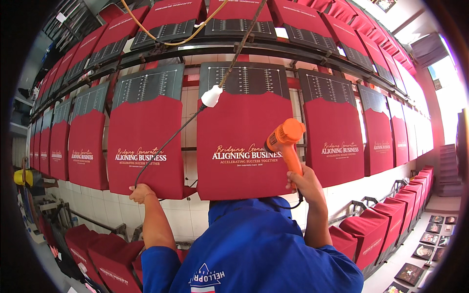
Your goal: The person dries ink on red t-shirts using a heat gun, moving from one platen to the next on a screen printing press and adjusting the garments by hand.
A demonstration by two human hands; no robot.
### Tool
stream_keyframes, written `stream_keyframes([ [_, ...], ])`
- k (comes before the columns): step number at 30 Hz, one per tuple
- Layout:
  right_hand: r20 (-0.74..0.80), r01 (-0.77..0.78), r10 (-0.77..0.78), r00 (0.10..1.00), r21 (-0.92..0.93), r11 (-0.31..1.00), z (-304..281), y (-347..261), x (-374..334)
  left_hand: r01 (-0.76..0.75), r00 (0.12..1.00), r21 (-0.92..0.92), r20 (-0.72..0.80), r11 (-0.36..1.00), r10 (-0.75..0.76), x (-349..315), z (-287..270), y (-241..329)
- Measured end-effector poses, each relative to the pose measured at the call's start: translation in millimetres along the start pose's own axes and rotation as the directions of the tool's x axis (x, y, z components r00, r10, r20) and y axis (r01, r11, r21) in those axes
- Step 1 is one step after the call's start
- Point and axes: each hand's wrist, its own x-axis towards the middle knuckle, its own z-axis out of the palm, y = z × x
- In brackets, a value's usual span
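My right hand [309,183] is wrapped round the handle of an orange hair dryer [292,156]. The dryer's dark nozzle points left, over the printed lettering of the middle red shirt [239,119]. That shirt is stretched on a black board [244,78] marked with white scales. At the lower left, my left hand [142,194] grips a black power cord [171,131] by the bottom edge of the neighbouring red shirt [144,127]. The cord runs up to a white connector [211,96], which hangs from a cable in front of the middle board.
Similar shirts on boards line dark metal rails [195,51] on both sides and behind. A yellowish cable [200,31] droops overhead. Another row of red shirts [373,234] stands below. Small pictures [409,274] lie at the lower right. Another person in yellow [22,177] is at the far left.
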Motion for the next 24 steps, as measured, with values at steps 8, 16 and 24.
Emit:
stream_keyframes([
  [8, -0.023, 0.012, -0.014, 1.000, -0.097, 0.995, 13, -4, -1, -0.012, 1.000, -0.036, -0.006, 0.999, 0.012, -5, -3, 2],
  [16, 0.018, -0.021, 0.023, 1.000, -0.102, 0.995, 17, -9, 0, -0.021, 1.000, -0.046, -0.020, 0.999, 0.020, -6, -3, 1],
  [24, 0.071, -0.024, 0.035, 0.997, -0.140, 0.990, 21, -15, 2, -0.011, 0.999, -0.053, -0.034, 0.999, 0.009, 0, 3, -2],
])
